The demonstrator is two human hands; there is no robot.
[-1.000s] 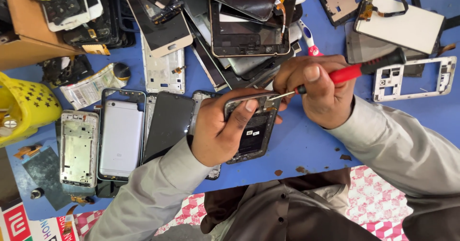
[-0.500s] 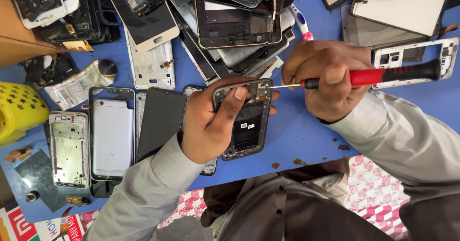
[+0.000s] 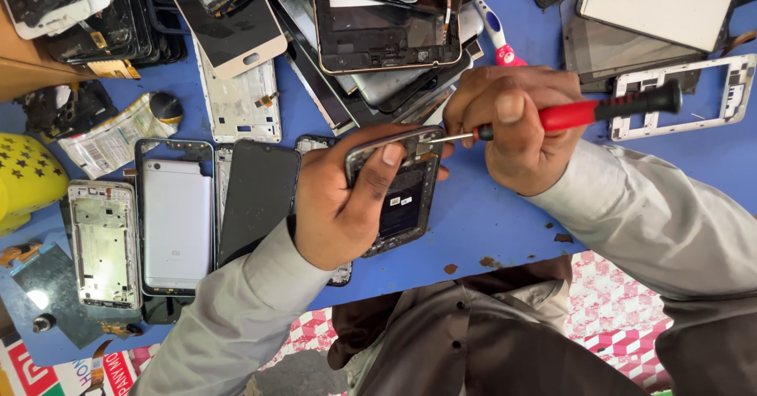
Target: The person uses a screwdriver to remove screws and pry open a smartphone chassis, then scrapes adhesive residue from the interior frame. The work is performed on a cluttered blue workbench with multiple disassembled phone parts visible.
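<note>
We see opened phone (image 3: 400,199) already stripped of back cover, inner frame and battery bay exposed; we judge screw work at top edge under way, rest of teardown left. Our left hand (image 3: 339,207) clamped round phone, held tilted above blue table (image 3: 489,223). Our right hand (image 3: 516,124) clenched on red-handled screwdriver (image 3: 583,112), tip touching phone's top edge.

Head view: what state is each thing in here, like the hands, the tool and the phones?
Left hand: gripping the opened phone.
Opened phone: back off, insides showing, lifted at its top end.
Right hand: closed on the screwdriver.
Screwdriver: level, tip at the phone's top edge.
Silver phone: lying back up on the blue table.
</note>
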